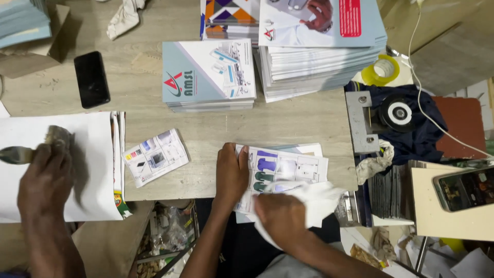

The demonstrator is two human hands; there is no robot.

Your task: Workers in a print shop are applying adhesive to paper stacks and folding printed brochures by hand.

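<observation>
My left hand lies flat, palm down, on the left edge of a printed sheet with blue and green pictures, at the table's front edge. My right hand grips a crumpled white cloth that rests on the lower right part of that sheet. More sheets lie under the printed one.
At the far left another person's hand holds a brush over a white sheet. A small leaflet, a black phone, booklet stacks, a tape roll, a metal device and a second phone surround me.
</observation>
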